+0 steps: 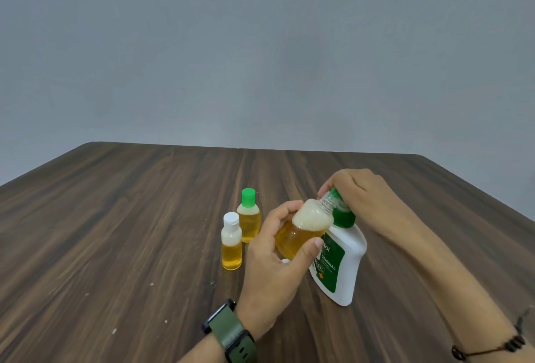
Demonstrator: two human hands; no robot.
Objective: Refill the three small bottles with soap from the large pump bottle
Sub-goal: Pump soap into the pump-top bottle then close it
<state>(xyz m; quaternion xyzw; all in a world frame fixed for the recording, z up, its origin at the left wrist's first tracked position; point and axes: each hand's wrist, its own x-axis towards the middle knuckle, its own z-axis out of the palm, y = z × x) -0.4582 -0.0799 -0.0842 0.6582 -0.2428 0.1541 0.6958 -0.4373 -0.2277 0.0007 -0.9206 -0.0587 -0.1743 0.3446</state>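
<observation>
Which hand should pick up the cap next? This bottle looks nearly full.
Probably the right hand: it only presses the pump, while the left hand grips the open bottle and must keep it steady.

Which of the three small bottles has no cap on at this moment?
The one tilted in the left hand: the held bottle shows a bare threaded neck. The white-capped bottle and green-capped bottle stand closed on the table.

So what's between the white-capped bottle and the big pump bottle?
In the head view, the left hand holding the open small bottle sits between the white-capped bottle and pump bottle.
</observation>
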